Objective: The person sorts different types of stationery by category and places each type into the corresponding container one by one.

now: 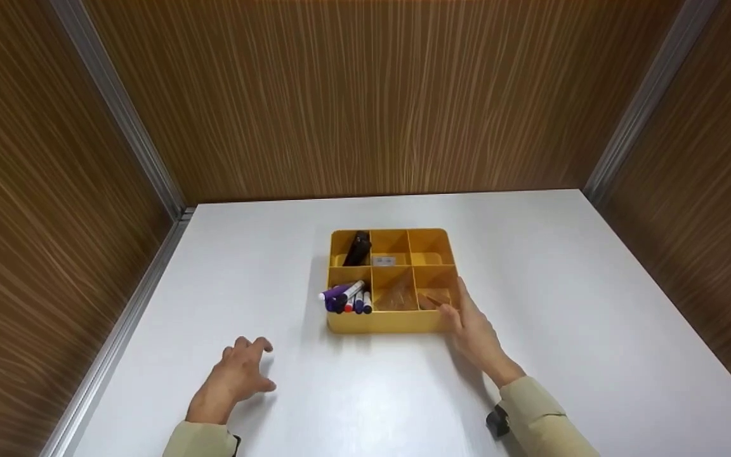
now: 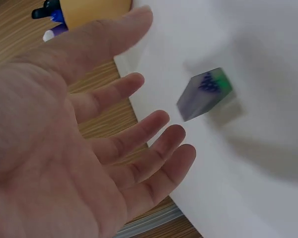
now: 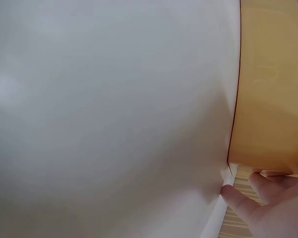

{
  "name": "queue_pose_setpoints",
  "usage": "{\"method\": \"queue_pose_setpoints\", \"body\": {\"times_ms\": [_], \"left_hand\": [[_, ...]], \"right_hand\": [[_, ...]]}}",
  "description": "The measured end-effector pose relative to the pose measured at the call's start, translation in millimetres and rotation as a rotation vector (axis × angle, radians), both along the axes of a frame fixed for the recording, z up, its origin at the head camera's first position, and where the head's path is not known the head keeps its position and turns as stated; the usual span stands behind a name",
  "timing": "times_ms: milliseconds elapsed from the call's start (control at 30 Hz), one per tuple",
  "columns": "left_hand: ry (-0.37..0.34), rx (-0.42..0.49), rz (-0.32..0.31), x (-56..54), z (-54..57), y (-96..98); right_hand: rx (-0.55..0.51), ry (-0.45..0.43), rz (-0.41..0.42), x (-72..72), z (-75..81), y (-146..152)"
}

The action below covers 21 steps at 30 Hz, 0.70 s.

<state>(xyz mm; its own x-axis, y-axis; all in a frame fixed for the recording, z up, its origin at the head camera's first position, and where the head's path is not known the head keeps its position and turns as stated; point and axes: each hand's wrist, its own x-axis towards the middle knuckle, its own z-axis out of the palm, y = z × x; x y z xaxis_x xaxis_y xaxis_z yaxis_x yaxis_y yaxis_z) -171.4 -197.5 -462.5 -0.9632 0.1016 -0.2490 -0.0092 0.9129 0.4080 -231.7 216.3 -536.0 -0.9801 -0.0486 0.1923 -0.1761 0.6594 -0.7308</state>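
Observation:
A yellow six-compartment organizer box [image 1: 391,322] lies on the white table. My right hand [image 1: 476,333] holds its right front corner, thumb at the front rim and fingers along the right side. In the right wrist view, fingertips [image 3: 233,196] show by the box's corner. To the left and nearer me, my left hand [image 1: 232,377] holds nothing, with thumb and fingers spread apart. Beyond its fingertips, the left wrist view shows a small greyish block [image 2: 203,94] with a purple grape picture and a green patch. The block is blurred; whether it touches the table is unclear.
Several marker pens [image 1: 349,298] fill the box's front left compartment. A black object [image 1: 358,249] lies behind them, and a small pale item [image 1: 384,261] sits in the back middle compartment. Clear plastic [image 1: 397,295] lies in the front middle one. Wood-patterned panels [image 1: 372,95] enclose the table.

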Motion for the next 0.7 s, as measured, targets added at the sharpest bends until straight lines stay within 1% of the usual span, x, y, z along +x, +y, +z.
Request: {"method": "queue_pose_setpoints", "body": {"times_ms": [67,200,300,433,567,700], "left_hand": [[0.006,0.000,0.000,-0.5,-4.1,0.4],[0.059,-0.024,0.000,-2.0,-10.7,0.5],[0.075,-0.026,0.001,-1.1,-15.9,-1.8],[0.110,0.001,0.005,0.4,-22.2,-4.8],[0.184,0.016,-0.020,1.2,-25.8,-6.4],[0.200,0.027,-0.024,2.1,-26.9,-6.3]], "right_hand": [[-0.001,-0.012,-0.006,0.1,0.8,0.4],[0.004,-0.034,-0.011,0.0,2.3,1.2],[0.004,-0.038,-0.015,0.1,2.9,0.0],[0.001,-0.028,-0.010,0.7,4.2,-0.6],[0.000,-0.020,-0.003,1.3,4.1,0.0],[0.016,-0.001,0.010,1.7,3.0,0.5]]}}
